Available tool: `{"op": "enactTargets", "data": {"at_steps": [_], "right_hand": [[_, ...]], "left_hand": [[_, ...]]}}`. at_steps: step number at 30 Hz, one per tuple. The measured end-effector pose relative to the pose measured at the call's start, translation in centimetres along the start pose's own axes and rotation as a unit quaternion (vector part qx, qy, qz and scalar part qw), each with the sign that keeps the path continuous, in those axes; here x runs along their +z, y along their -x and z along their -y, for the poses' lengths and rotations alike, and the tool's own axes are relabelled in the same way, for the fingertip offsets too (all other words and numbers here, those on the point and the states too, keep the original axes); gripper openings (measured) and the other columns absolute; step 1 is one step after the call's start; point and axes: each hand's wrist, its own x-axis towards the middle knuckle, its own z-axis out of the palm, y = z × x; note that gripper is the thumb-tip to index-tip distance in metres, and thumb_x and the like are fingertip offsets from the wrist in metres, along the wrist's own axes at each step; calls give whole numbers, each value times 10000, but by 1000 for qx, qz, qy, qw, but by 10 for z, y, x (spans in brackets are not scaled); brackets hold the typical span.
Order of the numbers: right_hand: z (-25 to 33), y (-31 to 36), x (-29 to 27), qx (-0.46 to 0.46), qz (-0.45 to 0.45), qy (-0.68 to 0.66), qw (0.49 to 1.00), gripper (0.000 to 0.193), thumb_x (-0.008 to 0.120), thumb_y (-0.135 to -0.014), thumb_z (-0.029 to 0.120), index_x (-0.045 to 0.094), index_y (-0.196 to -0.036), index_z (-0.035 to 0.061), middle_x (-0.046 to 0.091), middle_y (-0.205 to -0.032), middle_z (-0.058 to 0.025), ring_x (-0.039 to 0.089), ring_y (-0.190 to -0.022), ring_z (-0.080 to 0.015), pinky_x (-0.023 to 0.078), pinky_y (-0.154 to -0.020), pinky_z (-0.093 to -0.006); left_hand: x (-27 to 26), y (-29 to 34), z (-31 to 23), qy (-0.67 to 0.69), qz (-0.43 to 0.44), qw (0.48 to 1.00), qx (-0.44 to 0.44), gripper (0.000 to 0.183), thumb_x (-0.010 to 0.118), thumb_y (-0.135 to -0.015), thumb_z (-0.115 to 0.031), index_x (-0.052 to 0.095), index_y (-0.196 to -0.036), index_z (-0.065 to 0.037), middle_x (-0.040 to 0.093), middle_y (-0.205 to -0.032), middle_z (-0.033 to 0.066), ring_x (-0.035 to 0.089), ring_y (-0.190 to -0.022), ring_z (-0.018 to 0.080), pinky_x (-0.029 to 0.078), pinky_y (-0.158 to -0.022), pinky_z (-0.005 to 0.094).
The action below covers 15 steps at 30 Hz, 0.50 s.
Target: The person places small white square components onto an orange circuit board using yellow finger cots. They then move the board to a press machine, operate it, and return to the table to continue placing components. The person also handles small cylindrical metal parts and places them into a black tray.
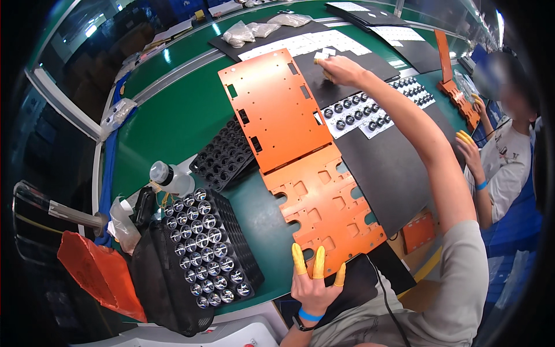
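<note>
A hinged orange fixture stands before me: its flat lid (274, 110) is tipped up at the far side, and its notched base plate (324, 211) lies on the near side. At the base's near edge rests my left hand (315, 292), yellow-covered fingers stretched out and spread against the plate. Reaching far over the black mat, my right hand (341, 69) has its fingers closed in a pinch at a small white piece (328, 52). White boards with black round lens parts (352, 110) sit to the right of the lid.
A black tray of shiny reflector cups (211, 248) stands left, with another black tray (222, 153) behind it. Nearby are a clear bottle (173, 176) and an orange bag (101, 274). White sheets (306, 43) and plastic bags (254, 32) lie far back. A co-worker (503, 139) sits right.
</note>
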Motion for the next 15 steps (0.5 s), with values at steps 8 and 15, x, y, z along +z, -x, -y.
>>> {"op": "enactTargets", "data": {"at_steps": [8, 15], "right_hand": [[-20, -14, 23, 20, 41, 115, 992, 314, 656, -860, 81, 575, -1158, 27, 678, -1002, -169, 698, -896, -330, 562, -753, -434], [-7, -5, 27, 38, 77, 123, 989, 322, 716, -829, 137, 605, -1110, 23, 662, -1078, -169, 705, -935, -320, 580, -770, -419]], "left_hand": [[0, 1, 3, 4, 12, 1000, 8, 575, 793, -754, -409, 683, -1231, -106, 453, -1443, 347, 643, -1110, 461, 570, -821, 422], [1, 2, 4, 2, 9, 1000, 9, 587, 788, -765, -411, 673, -1246, -96, 438, -1449, 356, 628, -1135, 478, 569, -831, 435]]}}
